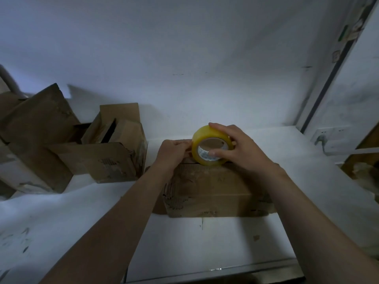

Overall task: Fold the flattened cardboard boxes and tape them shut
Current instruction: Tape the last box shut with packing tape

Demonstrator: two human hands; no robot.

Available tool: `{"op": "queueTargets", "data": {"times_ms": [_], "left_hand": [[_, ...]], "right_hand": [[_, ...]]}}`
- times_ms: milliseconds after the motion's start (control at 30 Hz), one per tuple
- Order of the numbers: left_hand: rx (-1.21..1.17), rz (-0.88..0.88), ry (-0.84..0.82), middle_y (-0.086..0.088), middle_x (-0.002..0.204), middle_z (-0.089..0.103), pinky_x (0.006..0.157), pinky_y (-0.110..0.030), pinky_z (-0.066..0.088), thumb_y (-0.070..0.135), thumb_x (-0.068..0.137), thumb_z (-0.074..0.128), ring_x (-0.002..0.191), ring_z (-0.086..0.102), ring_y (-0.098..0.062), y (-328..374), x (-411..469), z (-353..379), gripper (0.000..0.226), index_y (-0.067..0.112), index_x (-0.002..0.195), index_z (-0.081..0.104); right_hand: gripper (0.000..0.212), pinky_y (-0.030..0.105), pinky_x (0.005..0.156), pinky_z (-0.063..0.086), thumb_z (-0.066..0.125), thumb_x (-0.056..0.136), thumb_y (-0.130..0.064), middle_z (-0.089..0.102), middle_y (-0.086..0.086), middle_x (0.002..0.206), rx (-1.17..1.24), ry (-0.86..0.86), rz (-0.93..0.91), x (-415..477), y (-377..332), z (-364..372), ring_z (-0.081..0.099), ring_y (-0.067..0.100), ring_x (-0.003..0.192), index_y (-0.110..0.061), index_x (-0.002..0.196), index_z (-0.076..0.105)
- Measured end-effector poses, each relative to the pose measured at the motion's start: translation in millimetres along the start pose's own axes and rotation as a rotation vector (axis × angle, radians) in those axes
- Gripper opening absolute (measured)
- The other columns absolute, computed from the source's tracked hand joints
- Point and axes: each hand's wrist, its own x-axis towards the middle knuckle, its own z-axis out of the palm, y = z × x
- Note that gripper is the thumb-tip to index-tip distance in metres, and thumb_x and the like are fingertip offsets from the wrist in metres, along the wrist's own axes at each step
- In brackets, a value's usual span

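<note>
A folded brown cardboard box (213,189) lies on the white table in front of me, its top flaps closed. A yellow roll of clear tape (205,140) stands on edge over the box's far side. My right hand (235,148) grips the roll, fingers over its rim and thumb inside the core. My left hand (174,152) sits just left of the roll, its fingertips pinching at the roll's edge where the tape end comes off. The tape end itself is too small to make out.
Several other worn cardboard boxes (114,152) are piled at the left, some with flaps open. A white wall stands close behind. A wall socket (328,138) and a door frame (332,83) are at the right. The table's front edge (215,269) runs below my arms.
</note>
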Motion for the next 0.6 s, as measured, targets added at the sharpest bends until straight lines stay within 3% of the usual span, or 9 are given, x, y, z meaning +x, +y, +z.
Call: {"op": "queueTargets", "data": {"times_ms": [100, 167, 233, 300, 400, 500, 600], "left_hand": [[-0.001, 0.000, -0.046, -0.007, 0.090, 0.077, 0.087, -0.035, 0.060, 0.019, 0.094, 0.068, 0.083, 0.075, -0.017, -2.8, 2.0, -6.5, 0.013, 0.008, 0.099, 0.075], [0.079, 0.021, -0.055, -0.003, 0.076, 0.073, 0.066, -0.016, 0.057, 0.015, 0.096, 0.065, 0.066, 0.072, -0.003, -2.5, 1.8, -10.7, 0.012, 0.006, 0.094, 0.073], [0.165, 0.036, -0.030, 0.001, 0.070, 0.068, 0.051, -0.006, 0.047, 0.014, 0.097, 0.063, 0.058, 0.067, 0.000, -1.0, -1.2, -17.2, 0.013, 0.006, 0.090, 0.071], [0.145, 0.001, -0.037, -0.006, 0.077, 0.074, 0.068, -0.012, 0.055, 0.013, 0.096, 0.064, 0.071, 0.073, -0.010, -2.4, 2.7, -26.6, 0.018, -0.003, 0.095, 0.072], [0.094, -0.023, -0.091, -0.011, 0.087, 0.077, 0.095, -0.034, 0.056, 0.014, 0.096, 0.066, 0.085, 0.076, -0.021, -4.5, 2.6, -35.9, 0.017, -0.001, 0.093, 0.072], [0.151, 0.014, -0.081, -0.005, 0.085, 0.078, 0.096, -0.033, 0.055, 0.017, 0.097, 0.065, 0.084, 0.076, -0.017, -6.7, 1.9, -40.4, 0.018, 0.003, 0.091, 0.074], [0.241, 0.051, -0.033, -0.003, 0.081, 0.077, 0.092, -0.036, 0.057, 0.023, 0.096, 0.066, 0.087, 0.074, -0.019, -9.6, 3.3, -46.6, 0.022, 0.013, 0.079, 0.076]], "right_hand": [[0.070, -0.002, 0.082, 0.033, 0.066, 0.095, -0.012, 0.050, -0.001, 0.120, -0.116, 0.040, -0.060, -1.3, 2.9, 6.2, 0.047, -0.002, 0.097, -0.044, 0.149, 0.036], [0.066, -0.004, 0.082, 0.031, 0.056, 0.098, -0.005, 0.046, -0.001, 0.124, -0.168, 0.058, -0.101, -1.6, 0.5, 6.3, 0.044, 0.002, 0.101, -0.040, 0.151, 0.038], [0.063, 0.005, 0.089, 0.036, 0.051, 0.098, -0.003, 0.043, -0.003, 0.128, -0.208, 0.052, -0.134, -1.9, -2.3, 2.7, 0.045, 0.010, 0.112, -0.040, 0.148, 0.043], [0.063, 0.025, 0.092, 0.045, 0.050, 0.095, 0.000, 0.042, -0.006, 0.131, -0.296, 0.055, -0.169, -3.2, -4.1, -3.8, 0.045, 0.015, 0.117, -0.042, 0.142, 0.049], [0.073, 0.030, 0.095, 0.044, 0.049, 0.088, 0.011, 0.044, -0.007, 0.132, -0.374, 0.084, -0.184, -6.4, -1.8, -8.7, 0.040, 0.017, 0.119, -0.043, 0.136, 0.055], [0.073, 0.033, 0.102, 0.041, 0.051, 0.093, 0.006, 0.045, -0.003, 0.129, -0.284, 0.131, -0.088, -9.7, 4.6, -5.0, 0.041, 0.019, 0.120, -0.042, 0.148, 0.041], [0.073, 0.038, 0.098, 0.050, 0.058, 0.095, 0.000, 0.048, -0.006, 0.127, -0.097, 0.178, 0.054, -12.7, 6.5, -0.2, 0.054, 0.014, 0.106, -0.042, 0.149, 0.031]]}}
